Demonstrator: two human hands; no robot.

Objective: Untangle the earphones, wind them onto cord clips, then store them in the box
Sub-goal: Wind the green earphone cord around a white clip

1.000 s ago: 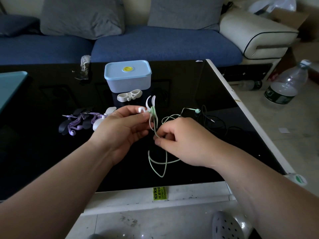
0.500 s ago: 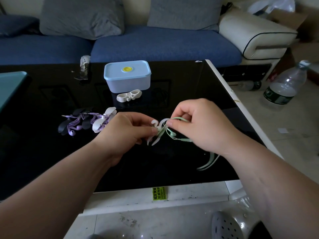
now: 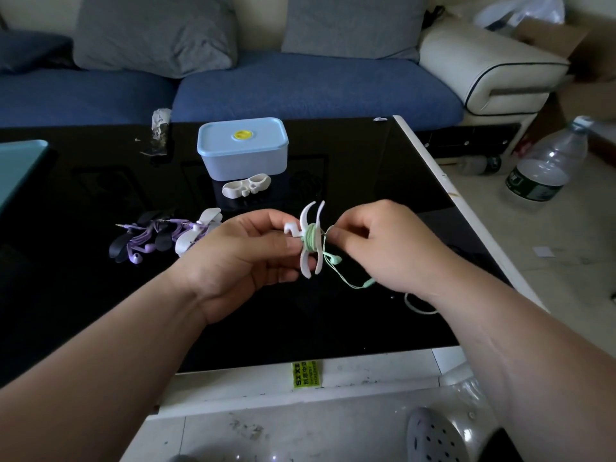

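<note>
More green cord point(image 3: 309, 239) wound, clip point(image 3: 305, 266) between hands point(image 3: 246, 258) point(image 3: 383, 251)

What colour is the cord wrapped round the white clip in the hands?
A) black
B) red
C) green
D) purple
C: the green cord sits coiled round the middle of the white clip, which the left hand holds while the right hand pinches the cord; the purple earphones lie apart on the table.
</note>
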